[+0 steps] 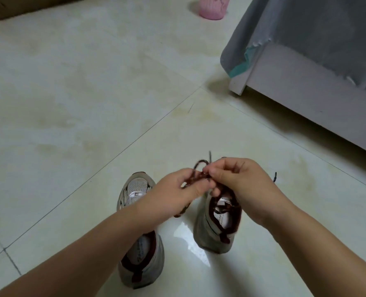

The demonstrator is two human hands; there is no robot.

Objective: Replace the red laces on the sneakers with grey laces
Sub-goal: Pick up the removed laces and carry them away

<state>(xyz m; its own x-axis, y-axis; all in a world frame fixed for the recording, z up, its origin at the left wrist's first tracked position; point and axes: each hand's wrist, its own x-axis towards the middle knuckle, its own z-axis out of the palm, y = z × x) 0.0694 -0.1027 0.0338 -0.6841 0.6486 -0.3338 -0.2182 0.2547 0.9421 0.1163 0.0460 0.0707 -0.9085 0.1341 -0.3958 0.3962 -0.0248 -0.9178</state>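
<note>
Fingers (196, 189) of the left hand (173, 196) are curled and pinched on the dark red lace (200, 176); those of the right hand (237, 179) are pinched on the same lace, hands almost touching above the shoes. Left sneaker (135, 189) is seen on the tiled floor (70, 103) with no lace visible in its front eyelets, partly hidden under the left forearm. Right sneaker (218, 224) is seen just beside it, lace apparently threaded near the tongue, a loop raised between both hands, one tip showing past the right hand. Lace is judged light, soft, limp, likely to tangle; best taken close to the knot or at the stiff tip. Grey laces are not seen. Pink bin (213, 7) and grey-covered furniture (306, 61) are noted at far right
</note>
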